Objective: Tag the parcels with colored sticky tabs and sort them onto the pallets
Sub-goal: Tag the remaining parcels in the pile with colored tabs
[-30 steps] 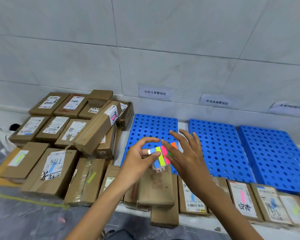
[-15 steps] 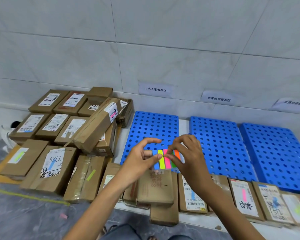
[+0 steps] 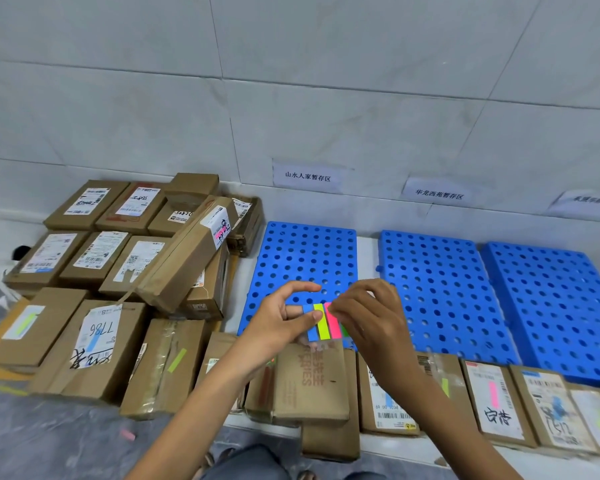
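Pallets (image 3: 437,289), three blue perforated ones, lie side by side against the wall with nothing on them, each below a paper sign (image 3: 307,176). Left of them sits a heap of parcels (image 3: 94,261). A second row (image 3: 492,403) of them runs along the near edge in front of me, and several already carry a colored strip.

Over the brown parcel (image 3: 309,382) nearest me, my left hand (image 3: 278,327) has its grip closed on the sticky tabs (image 3: 317,327). The thumb lies across the blue and yellow strips and holds the set up, fanned out. My right hand (image 3: 371,320) has a narrow grip, fingertips pinched at the top of the pink tab (image 3: 333,323).

I judge this to be the peeling step, with one tab being picked off and no sorting begun. Next I need to lift the pink tab cleanly away without dragging its neighbors, then press it onto a parcel's label.
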Tool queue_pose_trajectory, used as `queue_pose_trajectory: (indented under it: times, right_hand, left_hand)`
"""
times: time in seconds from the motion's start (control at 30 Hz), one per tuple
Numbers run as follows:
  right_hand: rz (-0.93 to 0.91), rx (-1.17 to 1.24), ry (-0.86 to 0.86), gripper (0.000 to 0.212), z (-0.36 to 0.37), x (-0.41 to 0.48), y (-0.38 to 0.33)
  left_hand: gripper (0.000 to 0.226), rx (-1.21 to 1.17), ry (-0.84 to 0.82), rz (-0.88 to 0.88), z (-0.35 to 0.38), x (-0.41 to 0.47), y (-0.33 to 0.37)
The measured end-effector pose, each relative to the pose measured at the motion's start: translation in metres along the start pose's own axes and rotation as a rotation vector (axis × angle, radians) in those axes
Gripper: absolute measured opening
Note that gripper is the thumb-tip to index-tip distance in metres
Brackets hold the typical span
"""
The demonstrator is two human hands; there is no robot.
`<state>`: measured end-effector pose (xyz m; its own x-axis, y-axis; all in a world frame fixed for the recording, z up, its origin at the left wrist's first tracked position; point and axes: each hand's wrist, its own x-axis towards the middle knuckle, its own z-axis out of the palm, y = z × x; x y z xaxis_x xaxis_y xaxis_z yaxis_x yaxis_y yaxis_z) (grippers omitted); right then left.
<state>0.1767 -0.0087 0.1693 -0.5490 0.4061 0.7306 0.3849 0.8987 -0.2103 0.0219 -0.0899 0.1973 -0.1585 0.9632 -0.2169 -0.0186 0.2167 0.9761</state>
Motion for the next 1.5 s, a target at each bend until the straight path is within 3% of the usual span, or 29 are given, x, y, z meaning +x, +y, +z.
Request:
queue_pose_trajectory:
  times: [0.1, 0.33, 0.43, 0.63, 0.77, 0.9, 1.07, 1.13, 1.27, 1.4, 1.5]
  right_hand:
    - [0.083, 0.013, -0.023, 0.022, 0.006, -0.002, 0.004]
    - [0.239, 0.104, -0.198, 0.003, 0.019, -0.005, 0.016]
    - [0.317, 0.152, -0.307, 0.012, 0.025, -0.008, 0.021]
    - [0.476, 0.235, -0.539, 0.007, 0.04, -0.028, 0.03]
    - [0.478, 0.124, -0.733, 0.004, 0.073, -0.045, 0.027]
    - [0.53, 0.077, -0.648, 0.013, 0.099, -0.065, 0.024]
    - [0.878, 0.28, -0.633, 0.087, 0.091, -0.081, 0.018]
    - [1.026, 0.51, -0.657, 0.1, 0.083, -0.08, 0.011]
    - [1.055, 0.732, -0.684, 0.093, 0.072, -0.073, 0.003]
    - [1.017, 0.842, -0.576, 0.092, 0.065, -0.032, -0.008]
    - [0.888, 0.934, -0.515, 0.089, 0.068, 0.029, -0.035]
  left_hand:
    - [0.034, -0.001, -0.008, -0.01, -0.002, 0.006, -0.002]
    - [0.029, -0.117, 0.083, -0.114, -0.008, 0.027, -0.016]
    - [0.027, -0.129, 0.182, -0.178, -0.015, 0.045, -0.033]
    - [0.014, 0.031, 0.479, -0.272, -0.054, 0.102, -0.109]
    - [0.014, 0.252, 0.494, -0.207, -0.06, 0.131, -0.15]
    - [0.024, 0.478, 0.388, -0.191, -0.057, 0.14, -0.164]
    - [0.031, 0.56, 0.534, -0.054, -0.043, 0.093, -0.158]
    - [0.036, 0.582, 0.45, -0.068, -0.03, 0.064, -0.161]
    - [0.042, 0.273, 0.163, -0.153, -0.005, 0.029, -0.154]
    - [0.06, 0.078, 0.224, -0.038, -0.024, 0.024, -0.113]
    - [0.065, 0.055, 0.37, 0.109, -0.069, 0.012, -0.063]
